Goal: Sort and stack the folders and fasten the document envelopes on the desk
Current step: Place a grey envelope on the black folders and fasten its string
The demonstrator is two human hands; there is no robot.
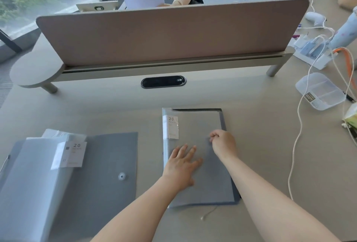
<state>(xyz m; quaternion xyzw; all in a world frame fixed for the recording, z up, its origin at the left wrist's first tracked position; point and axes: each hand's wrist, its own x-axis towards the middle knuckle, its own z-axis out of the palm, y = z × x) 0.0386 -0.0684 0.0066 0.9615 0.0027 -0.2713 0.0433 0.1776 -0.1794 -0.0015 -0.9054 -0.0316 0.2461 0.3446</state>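
Observation:
A translucent folder with a white "20" label lies on a grey document envelope in the middle of the desk. My left hand rests flat on this stack with its fingers spread. My right hand is above the stack's middle, fingertips pinched on what looks like a corner of the envelope's grey sheet. A thin white string trails out from under the stack's near edge. To the left lies a second grey envelope with a round button clasp. Translucent folders with a "20" label overlap its left part.
A brown divider panel stands across the back of the desk, with a dark cable port in front of it. At the right are a clear plastic box, white cables and chargers. Another person stands behind the panel.

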